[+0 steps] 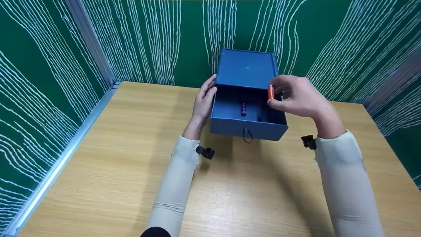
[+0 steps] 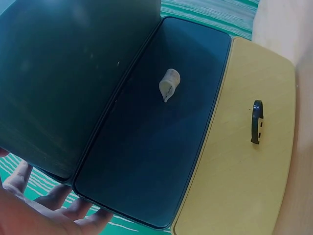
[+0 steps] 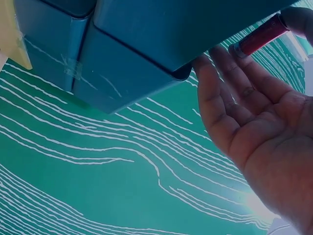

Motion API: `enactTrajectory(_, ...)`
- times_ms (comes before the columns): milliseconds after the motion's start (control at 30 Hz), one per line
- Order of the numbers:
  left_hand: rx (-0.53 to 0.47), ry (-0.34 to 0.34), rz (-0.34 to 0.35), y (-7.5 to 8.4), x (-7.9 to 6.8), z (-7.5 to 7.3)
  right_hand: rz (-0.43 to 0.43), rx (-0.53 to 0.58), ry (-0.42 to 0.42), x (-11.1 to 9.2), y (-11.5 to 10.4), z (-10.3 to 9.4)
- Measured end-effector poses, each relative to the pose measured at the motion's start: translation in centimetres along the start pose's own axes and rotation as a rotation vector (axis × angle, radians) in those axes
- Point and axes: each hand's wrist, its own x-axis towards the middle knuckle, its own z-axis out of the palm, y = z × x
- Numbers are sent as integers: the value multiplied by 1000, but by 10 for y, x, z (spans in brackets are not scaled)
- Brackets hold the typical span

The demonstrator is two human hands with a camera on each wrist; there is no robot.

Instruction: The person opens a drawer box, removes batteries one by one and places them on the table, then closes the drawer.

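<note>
A blue box [image 1: 246,67] stands toward the far side of the table with its blue drawer [image 1: 230,129] pulled out toward me. A dark purple battery [image 1: 243,109] lies inside the drawer. On the drawer's front hangs a black loop pull [image 1: 247,136]. My left hand [image 1: 204,102] lies against the left side of the box, fingers extended; its fingertips show along the box's lower edge in the left wrist view. My right hand [image 1: 297,95] pinches a red battery [image 1: 270,92] between thumb and fingers, over the drawer's right edge. This red battery [image 3: 261,36] also shows in the right wrist view.
The wooden table [image 1: 131,148] spreads out in front of and beside the box. Green walls [image 1: 190,39] with wavy white lines enclose the back and sides. Black clips [image 1: 205,152] sit at both sleeve cuffs. A metal strip [image 1: 62,154] runs along the left table edge.
</note>
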Motion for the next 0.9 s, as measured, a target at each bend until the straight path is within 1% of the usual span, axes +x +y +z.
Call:
enactTrajectory(200,6,3,5,2,0,0,14,-1,3,-3,1,-5)
enactTrajectory(400,-3,4,4,1,-1,1,31,9,41,-8,8,-8)
enactTrajectory(700,-12,0,-6,2,-1,1,21,6,89,-8,21,-7)
enactTrajectory(900,-12,0,-7,1,-2,2,23,-8,96,-10,26,-7)
